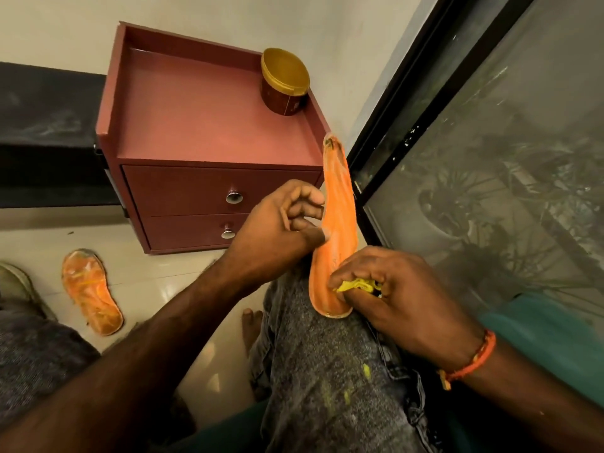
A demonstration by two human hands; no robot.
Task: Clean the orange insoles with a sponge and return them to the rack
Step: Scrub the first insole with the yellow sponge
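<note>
An orange insole stands nearly upright on my right knee, its dirty toe end pointing up. My left hand pinches its left edge about halfway up, thumb on the front. My right hand grips a small yellow sponge and presses it against the insole's lower end. A second orange insole lies flat on the tiled floor at the left, streaked with dirt.
A dark red two-drawer cabinet stands against the wall ahead, with a gold-lidded jar on its top. A black-framed glass door runs along the right. My grey-jeaned legs fill the foreground; a shoe lies at the far left.
</note>
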